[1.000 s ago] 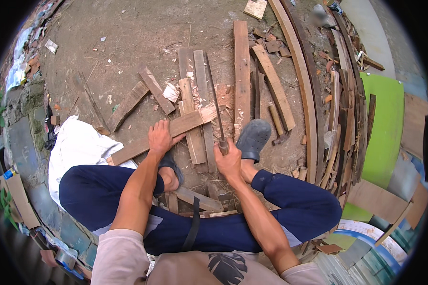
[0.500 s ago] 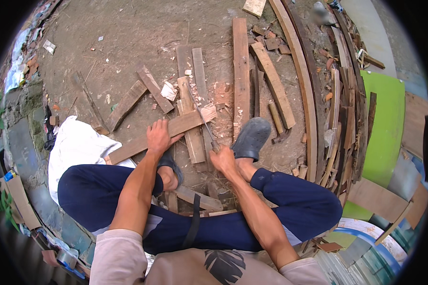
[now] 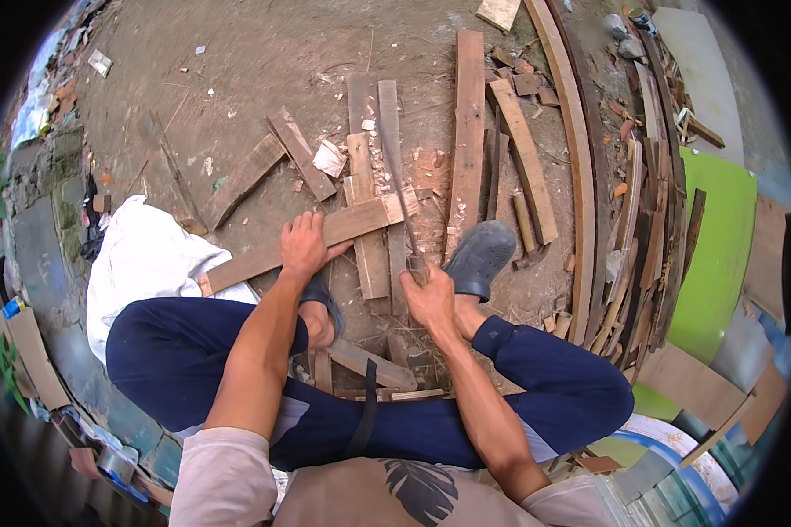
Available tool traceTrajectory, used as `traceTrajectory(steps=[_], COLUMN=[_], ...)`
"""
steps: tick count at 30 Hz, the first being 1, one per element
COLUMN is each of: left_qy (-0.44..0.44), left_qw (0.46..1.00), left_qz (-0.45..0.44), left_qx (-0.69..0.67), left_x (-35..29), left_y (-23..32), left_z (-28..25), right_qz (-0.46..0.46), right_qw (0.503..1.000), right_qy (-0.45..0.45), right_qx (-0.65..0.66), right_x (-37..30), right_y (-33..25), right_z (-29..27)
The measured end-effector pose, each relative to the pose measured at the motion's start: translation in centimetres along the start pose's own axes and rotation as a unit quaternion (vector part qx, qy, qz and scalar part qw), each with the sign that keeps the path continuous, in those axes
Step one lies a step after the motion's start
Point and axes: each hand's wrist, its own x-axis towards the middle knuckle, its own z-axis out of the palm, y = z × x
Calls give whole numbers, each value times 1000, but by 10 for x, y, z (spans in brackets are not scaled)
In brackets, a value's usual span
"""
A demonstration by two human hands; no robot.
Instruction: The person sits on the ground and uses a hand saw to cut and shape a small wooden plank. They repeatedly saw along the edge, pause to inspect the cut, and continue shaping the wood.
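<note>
My left hand [image 3: 305,244] presses a short brown plank [image 3: 264,263], its fingers over the far edge. That plank lies at a slant across another wooden board [image 3: 372,263] on the ground, and its right end is pale and freshly chipped. In my right hand [image 3: 429,295] is the wooden handle of a machete [image 3: 403,195]. The long, narrow blade points away from me and crosses the plank's chipped end. Whether its edge touches the wood I cannot tell. Wood chips [image 3: 426,167] are scattered around the blade.
A hammer [image 3: 524,224] lies beyond my right shoe [image 3: 481,255]. Boards [image 3: 466,132] and long timbers [image 3: 571,132] lie to the right, near a green panel [image 3: 716,246]. White cloth [image 3: 145,255] is bunched at the left, beside a low block wall [image 3: 39,237].
The machete blade has shifted right along the plank toward its chipped end, with my right hand moving along. My left hand keeps its place on the plank. The whole view has moved slightly.
</note>
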Motion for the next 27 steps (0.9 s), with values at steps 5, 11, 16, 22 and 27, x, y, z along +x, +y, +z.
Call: traceTrajectory(steps=[5,11,16,22,27], left_qy=[-18,-12,-24,12,-20], left_qw=[1000,1000,1000,999,1000], left_qz=[-3,3,4,33,18], left_qx=[-5,-7,-9,1,-2], left_x=[5,3,3,-2,4], left_y=[2,-3,-1,-5,-2], left_z=[2,7,2,8,6], right_qz=[-43,65,-43,31,61], right_qw=[994,996,992,995,998], right_qy=[31,-42,43,-34,-30], right_qx=[91,-50,109,-92,13], right_x=[6,8,1,15,7], right_y=[31,23,-4,42,37], right_z=[17,10,-4,20,20])
